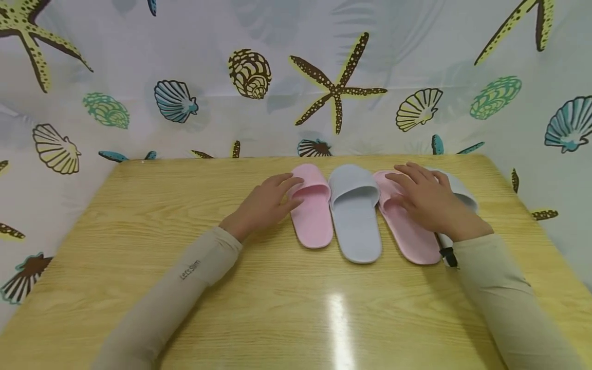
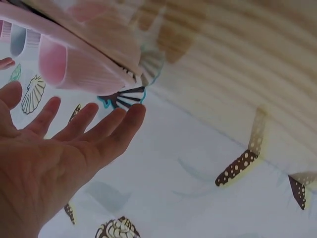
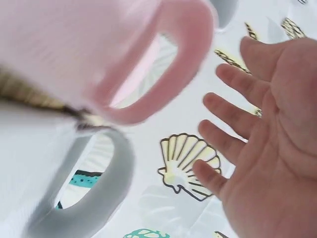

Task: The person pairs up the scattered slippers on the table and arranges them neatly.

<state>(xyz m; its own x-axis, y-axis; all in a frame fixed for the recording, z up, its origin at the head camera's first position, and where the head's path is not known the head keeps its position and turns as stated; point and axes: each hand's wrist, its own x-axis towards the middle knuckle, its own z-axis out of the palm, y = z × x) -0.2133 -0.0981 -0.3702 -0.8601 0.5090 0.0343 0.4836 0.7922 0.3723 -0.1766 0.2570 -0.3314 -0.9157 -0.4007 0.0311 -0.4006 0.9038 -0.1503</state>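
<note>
Four slippers, in a row, is more than I count, so several slippers stand side by side with their toes toward the back. At the left end is a pink slipper [image 1: 315, 226]; my left hand [image 1: 265, 205] reaches to it, fingers spread at its strap. Beside it lies a grey slipper [image 1: 358, 228], then a second pink slipper [image 1: 411, 239]. Over that one, and partly covering a second grey slipper [image 1: 458, 185] at the right end, is my right hand [image 1: 427, 200]. Both wrist views show relaxed fingers holding nothing: the left hand [image 2: 54, 153] and the right hand [image 3: 277, 134].
The slippers rest on a glossy wood-grain table [image 1: 259, 308], near its back edge. A white cloth [image 1: 208, 46] printed with shells and starfish hangs behind and along both sides. A small black piece [image 1: 447, 256] shows by the right cuff.
</note>
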